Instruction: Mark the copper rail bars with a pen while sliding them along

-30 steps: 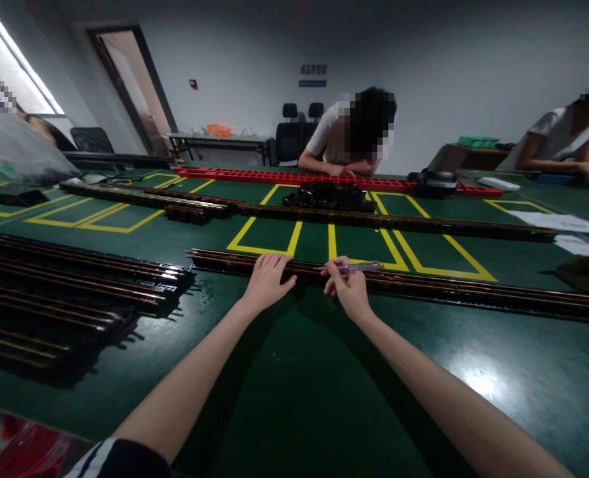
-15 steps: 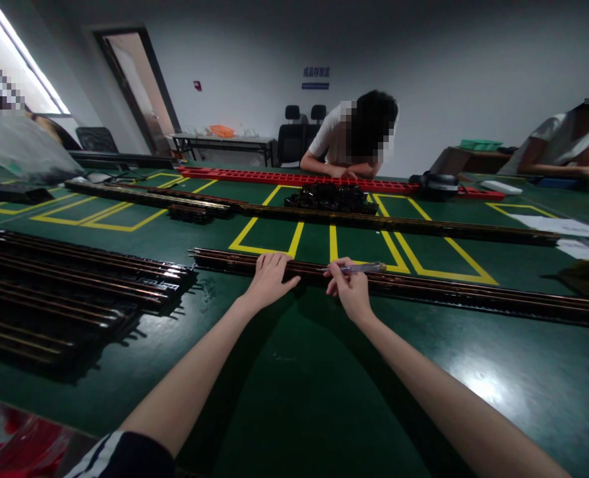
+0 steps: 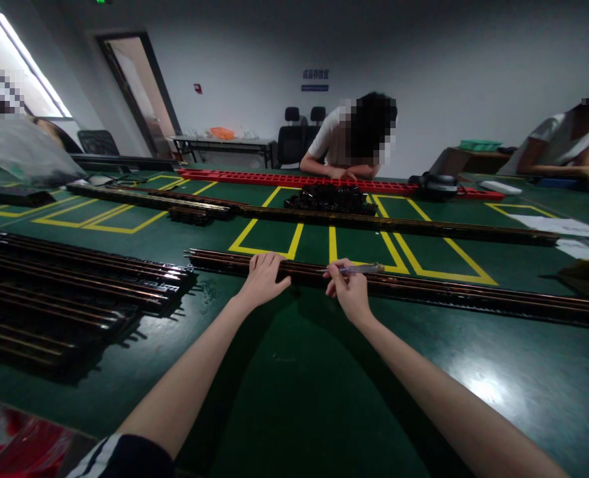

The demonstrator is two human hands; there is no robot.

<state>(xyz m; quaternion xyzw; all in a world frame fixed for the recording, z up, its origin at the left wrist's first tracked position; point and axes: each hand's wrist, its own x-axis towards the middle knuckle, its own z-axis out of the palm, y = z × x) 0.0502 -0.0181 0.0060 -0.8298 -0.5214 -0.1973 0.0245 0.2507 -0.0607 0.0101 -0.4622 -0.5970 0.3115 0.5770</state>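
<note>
A long dark strip with copper-coloured rods point(image 3: 438, 289) lies across the green table in front of me. My left hand point(image 3: 263, 279) rests on it near its left end, fingers stretched over the top and thumb apart. To the right, my right hand point(image 3: 346, 285) pinches a slim screwdriver with a clear handle point(image 3: 366, 268), held like a pen. Its handle points right, and its thin tip is at the strip, just left of my fingers. Whether the tip touches the rods cannot be made out.
Several similar strips point(image 3: 75, 285) lie side by side at the left. Beyond the yellow floor-style markings run another long strip point(image 3: 423, 224), a heap of black parts point(image 3: 329, 199) and a red slotted rail point(image 3: 254, 176). A co-worker point(image 3: 346, 136) leans over the far side.
My left hand has shifted slightly left along the strip, and the strip's left end sits slightly further left. My right hand and the screwdriver have hardly moved.
</note>
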